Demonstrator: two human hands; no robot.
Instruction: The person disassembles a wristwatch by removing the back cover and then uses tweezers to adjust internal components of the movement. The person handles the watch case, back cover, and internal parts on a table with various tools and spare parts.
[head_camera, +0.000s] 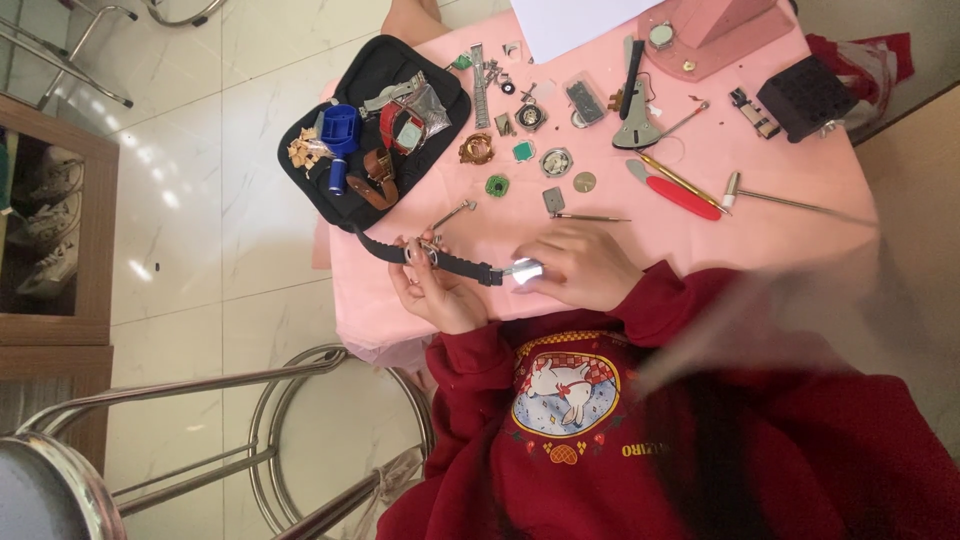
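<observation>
Fingers of left hand and right hand pinch black watch strap.

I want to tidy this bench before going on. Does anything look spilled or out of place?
Watch parts lie scattered loose over the pink tablecloth rather than in a tray. The black tool case overhangs the table edge. Both hands hold a black-strapped watch.
</observation>
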